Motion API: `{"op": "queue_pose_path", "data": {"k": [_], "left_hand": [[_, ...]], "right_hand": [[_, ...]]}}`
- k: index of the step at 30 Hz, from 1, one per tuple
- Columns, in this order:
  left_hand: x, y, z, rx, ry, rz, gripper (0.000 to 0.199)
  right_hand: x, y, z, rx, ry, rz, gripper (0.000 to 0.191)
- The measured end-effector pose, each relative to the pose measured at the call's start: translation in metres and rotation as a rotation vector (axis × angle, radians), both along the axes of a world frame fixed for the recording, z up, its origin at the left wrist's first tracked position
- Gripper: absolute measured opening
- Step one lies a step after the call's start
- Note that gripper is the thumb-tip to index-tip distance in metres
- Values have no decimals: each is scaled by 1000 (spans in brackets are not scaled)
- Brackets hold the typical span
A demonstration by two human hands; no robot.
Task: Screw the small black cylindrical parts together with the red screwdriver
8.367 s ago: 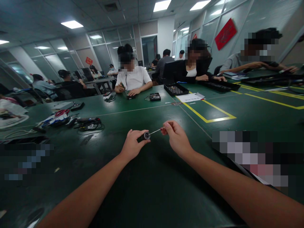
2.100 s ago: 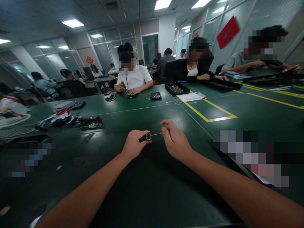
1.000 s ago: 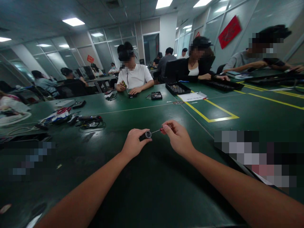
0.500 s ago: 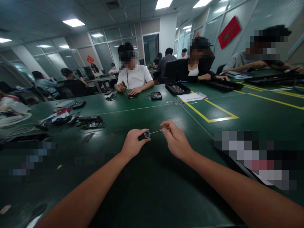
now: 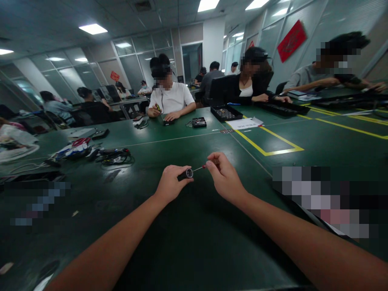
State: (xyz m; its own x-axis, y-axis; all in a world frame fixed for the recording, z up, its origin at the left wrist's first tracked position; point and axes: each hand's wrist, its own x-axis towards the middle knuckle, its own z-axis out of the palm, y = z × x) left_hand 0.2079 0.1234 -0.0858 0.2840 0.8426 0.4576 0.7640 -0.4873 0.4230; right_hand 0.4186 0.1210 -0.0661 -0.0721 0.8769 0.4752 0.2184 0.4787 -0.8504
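Observation:
Between thumb and fingers, my left hand point(image 5: 172, 182) grips a small black cylinder point(image 5: 185, 174) whose round, silvery end faces me and to the right. My right hand point(image 5: 224, 174) pinches a thin screwdriver point(image 5: 200, 167) with a red part by the fingertips. Its metal shaft points left, and the tip is at or close to the cylinder's rim; whether they touch is too small to tell. Both hands are raised over the green table point(image 5: 194, 242).
Bundled black cables point(image 5: 117, 157) and a pile of tools point(image 5: 75, 148) lie at the left. Farther back are a black tray of small parts point(image 5: 226, 112), a paper sheet point(image 5: 247, 123) and a small black box point(image 5: 199, 122). People sit across the table.
The black cylinder has turned slightly and shows more of its side. My right fingers have shifted a little around the screwdriver. Both hands stay in nearly the same place.

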Motion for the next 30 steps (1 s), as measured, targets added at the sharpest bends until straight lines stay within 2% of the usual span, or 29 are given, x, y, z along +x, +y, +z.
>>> {"op": "queue_pose_path", "data": {"k": [2, 5, 7, 10, 16, 22, 30], "left_hand": [[1, 0, 1, 15, 14, -34, 37], [-2, 2, 3, 50, 44, -57, 37], [-5, 4, 3, 42, 52, -29, 38], [-9, 7, 2, 10, 58, 4, 39], [-7, 6, 0, -16, 71, 2, 39], [-4, 3, 1, -24, 78, -14, 38], [1, -1, 6, -72, 95, -4, 40]], "right_hand": [[1, 8, -4, -84, 113, 6, 22], [5, 21, -10, -298, 315, 0, 32], [7, 27, -13, -329, 349, -53, 33], [7, 28, -14, -300, 336, -90, 31], [3, 20, -10, -236, 319, -59, 27], [3, 13, -5, -118, 197, -5, 29], [3, 3, -2, 25, -34, -17, 20]]}}
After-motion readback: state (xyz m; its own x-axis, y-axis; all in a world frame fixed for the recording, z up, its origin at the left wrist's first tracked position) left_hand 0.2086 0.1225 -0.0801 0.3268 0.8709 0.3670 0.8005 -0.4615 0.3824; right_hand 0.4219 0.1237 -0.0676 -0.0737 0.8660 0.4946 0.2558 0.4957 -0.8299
